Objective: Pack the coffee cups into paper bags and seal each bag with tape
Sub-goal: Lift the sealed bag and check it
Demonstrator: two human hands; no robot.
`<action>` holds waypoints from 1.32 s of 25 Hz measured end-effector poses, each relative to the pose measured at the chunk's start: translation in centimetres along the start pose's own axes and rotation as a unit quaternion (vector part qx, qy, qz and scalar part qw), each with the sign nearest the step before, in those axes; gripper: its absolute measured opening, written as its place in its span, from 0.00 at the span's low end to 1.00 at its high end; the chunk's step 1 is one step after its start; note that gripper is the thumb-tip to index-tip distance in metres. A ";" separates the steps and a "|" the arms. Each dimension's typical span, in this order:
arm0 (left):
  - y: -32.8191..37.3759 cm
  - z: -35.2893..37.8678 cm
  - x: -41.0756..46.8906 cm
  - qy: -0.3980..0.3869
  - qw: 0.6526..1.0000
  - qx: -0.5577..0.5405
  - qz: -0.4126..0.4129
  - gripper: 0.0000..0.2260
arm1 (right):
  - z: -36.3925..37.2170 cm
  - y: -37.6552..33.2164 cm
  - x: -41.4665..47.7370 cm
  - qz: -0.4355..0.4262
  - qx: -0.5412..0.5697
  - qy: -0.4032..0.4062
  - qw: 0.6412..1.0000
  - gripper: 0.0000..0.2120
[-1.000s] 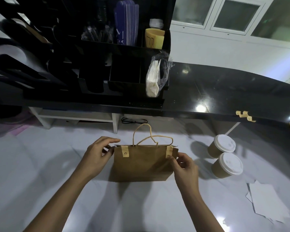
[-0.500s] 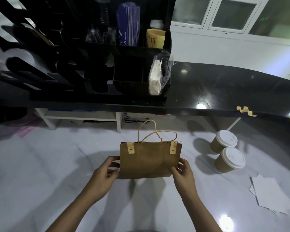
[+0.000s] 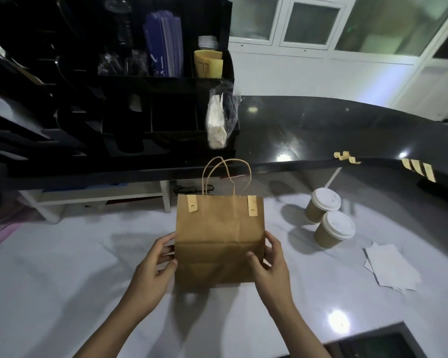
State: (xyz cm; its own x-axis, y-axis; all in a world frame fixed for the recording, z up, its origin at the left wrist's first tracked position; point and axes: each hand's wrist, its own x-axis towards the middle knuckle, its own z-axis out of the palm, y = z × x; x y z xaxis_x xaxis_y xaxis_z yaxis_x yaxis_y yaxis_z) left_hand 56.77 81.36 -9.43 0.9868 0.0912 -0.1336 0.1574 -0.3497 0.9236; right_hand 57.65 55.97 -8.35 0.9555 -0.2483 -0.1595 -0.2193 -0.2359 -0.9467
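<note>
Left hand (image 3: 154, 264) and right hand (image 3: 269, 262) clasp the lower sides of a taped paper bag (image 3: 219, 239) standing on the white counter (image 3: 62, 280). Two lidded cups (image 3: 329, 220) wait unpacked to its right; spare tape strips (image 3: 419, 167) hang nearby.

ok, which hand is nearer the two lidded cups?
Right. The right hand grips the bag's right edge, on the side facing the lidded cups; the left hand holds the far edge, bag between.
</note>
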 end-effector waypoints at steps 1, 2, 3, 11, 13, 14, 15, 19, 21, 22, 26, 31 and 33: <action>0.1 0.0 0.1 -0.005 1.000 -0.003 0.001 0.24 | -0.1 -0.1 -0.4 0.000 0.009 0.007 1.000 0.26; 0.3 0.1 0.2 -0.007 1.000 -0.006 0.002 0.25 | -0.3 -0.2 -0.8 -0.002 0.014 0.013 1.000 0.27; 0.5 0.2 0.2 -0.010 1.000 -0.009 0.005 0.25 | -0.5 -0.2 -1.2 -0.005 0.017 0.018 1.000 0.27; 4.0 2.4 -0.9 -0.057 0.997 -0.023 0.045 0.27 | -4.0 -0.5 -3.7 -0.016 0.045 0.098 0.994 0.28; 4.9 3.2 -1.3 -0.070 0.996 -0.028 0.055 0.27 | -5.3 -0.7 -4.4 -0.016 0.055 0.114 0.992 0.28; 5.4 3.7 -1.5 -0.077 0.995 -0.027 0.061 0.27 | -6.0 -0.8 -4.9 -0.014 0.059 0.123 0.991 0.28; 5.9 4.2 -1.8 -0.085 0.994 -0.027 0.067 0.27 | -6.8 -0.7 -5.4 -0.012 0.062 0.130 0.989 0.28; 8.1 7.3 -3.6 -0.120 0.989 -0.023 0.088 0.26 | -10.6 0.0 -8.4 -0.010 0.080 0.173 0.982 0.27; 9.2 9.1 -5.1 -0.136 0.986 -0.015 0.100 0.27 | -12.6 0.6 -10.2 -0.006 0.092 0.197 0.976 0.27; 9.7 10.1 -6.0 -0.147 0.984 -0.011 0.105 0.27 | -13.9 1.0 -11.4 -0.003 0.099 0.208 0.973 0.27; 11.8 13.8 -9.8 -0.190 0.973 0.007 0.127 0.27 | -18.5 3.0 -15.6 0.002 0.111 0.253 0.961 0.27; 14.5 18.3 -15.8 -0.244 0.956 0.033 0.158 0.28 | -23.8 5.1 -21.9 0.003 0.144 0.312 0.939 0.27; 15.3 20.2 -18.0 -0.266 0.948 0.031 0.171 0.29 | -25.8 5.9 -24.4 0.001 0.155 0.338 0.928 0.27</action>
State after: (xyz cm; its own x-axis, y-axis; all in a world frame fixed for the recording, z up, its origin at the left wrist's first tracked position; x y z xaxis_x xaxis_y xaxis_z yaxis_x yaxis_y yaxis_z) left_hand 42.15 55.54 -0.17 0.8576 -0.5142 -0.0079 -0.1889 -0.3292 0.9252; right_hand 27.93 36.40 -2.83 0.5896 -0.8062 -0.0487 -0.0531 0.0214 -0.9984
